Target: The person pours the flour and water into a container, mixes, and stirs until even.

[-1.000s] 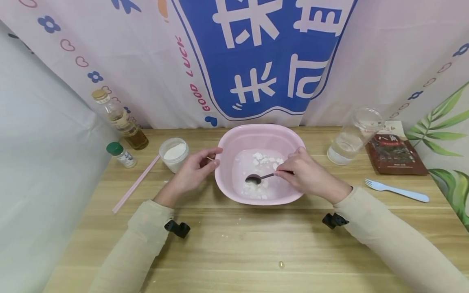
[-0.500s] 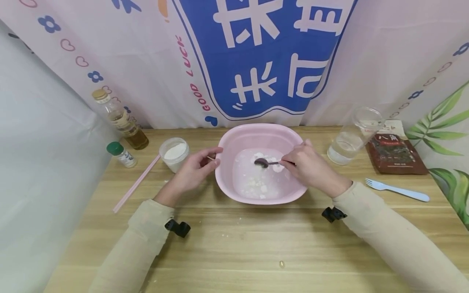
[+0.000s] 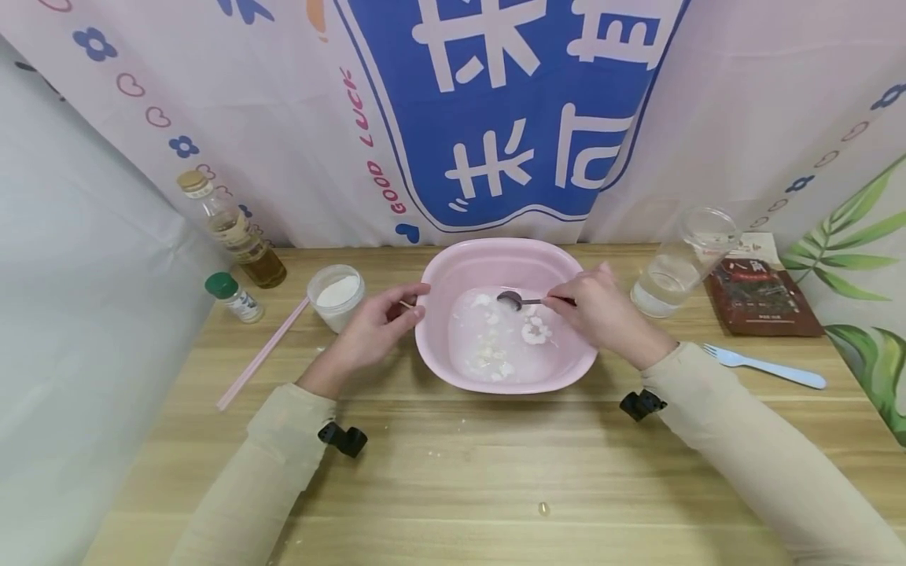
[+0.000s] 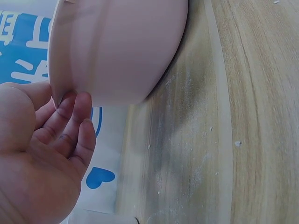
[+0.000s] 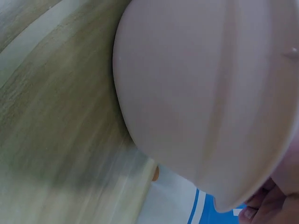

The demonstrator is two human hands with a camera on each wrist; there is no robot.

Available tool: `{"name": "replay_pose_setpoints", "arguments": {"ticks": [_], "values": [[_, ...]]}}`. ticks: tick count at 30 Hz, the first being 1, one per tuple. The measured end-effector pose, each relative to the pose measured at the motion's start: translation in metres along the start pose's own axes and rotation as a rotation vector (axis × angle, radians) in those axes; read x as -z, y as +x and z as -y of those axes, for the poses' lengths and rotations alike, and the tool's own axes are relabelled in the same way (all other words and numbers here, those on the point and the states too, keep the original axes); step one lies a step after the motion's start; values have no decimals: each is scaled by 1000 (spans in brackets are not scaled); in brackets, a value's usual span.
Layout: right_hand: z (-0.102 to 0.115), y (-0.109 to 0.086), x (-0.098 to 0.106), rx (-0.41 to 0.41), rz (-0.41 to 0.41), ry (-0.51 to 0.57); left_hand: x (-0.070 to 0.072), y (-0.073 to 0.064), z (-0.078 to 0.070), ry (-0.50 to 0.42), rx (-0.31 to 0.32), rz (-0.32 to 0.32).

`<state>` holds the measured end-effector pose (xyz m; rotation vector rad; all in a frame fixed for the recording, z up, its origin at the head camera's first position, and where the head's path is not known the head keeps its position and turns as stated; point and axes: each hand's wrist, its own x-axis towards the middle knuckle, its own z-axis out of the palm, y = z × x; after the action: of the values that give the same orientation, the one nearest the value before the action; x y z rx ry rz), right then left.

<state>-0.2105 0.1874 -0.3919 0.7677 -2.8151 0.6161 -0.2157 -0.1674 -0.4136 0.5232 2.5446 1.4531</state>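
Observation:
A pink basin stands on the wooden table, holding cloudy liquid with white powder clumps in it. My left hand pinches the basin's left rim between thumb and fingers; the left wrist view shows the fingertips under the rim of the basin. Above the right side of the basin, my right hand holds a dark spoon, its bowl low in the basin near the back. In the right wrist view the basin hides the spoon, and only part of the hand shows.
On the left are a tub of white powder, pink chopsticks, a green-capped shaker and an oil bottle. On the right stand a clear cup of water, a brown packet and a blue fork. A curtain hangs behind.
My right hand has moved the spoon from the basin's near side to its back, and the powder clumps have shifted. My left hand stays on the rim.

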Motion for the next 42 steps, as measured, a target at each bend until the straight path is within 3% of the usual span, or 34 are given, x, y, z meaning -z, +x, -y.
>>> {"name": "replay_pose_setpoints", "arguments": {"ticks": [13,25,31,42], "values": [[11,-6,7,66,162,87,1,0,4,-6,16,4],[14,-20,14,191,197,133,1,-2,3,-6,21,0],[19,-19,4,239,155,149,1,-1,4,-7,20,2],[26,-11,-3,100,48,69,1,0,3,-3,0,2]]}}
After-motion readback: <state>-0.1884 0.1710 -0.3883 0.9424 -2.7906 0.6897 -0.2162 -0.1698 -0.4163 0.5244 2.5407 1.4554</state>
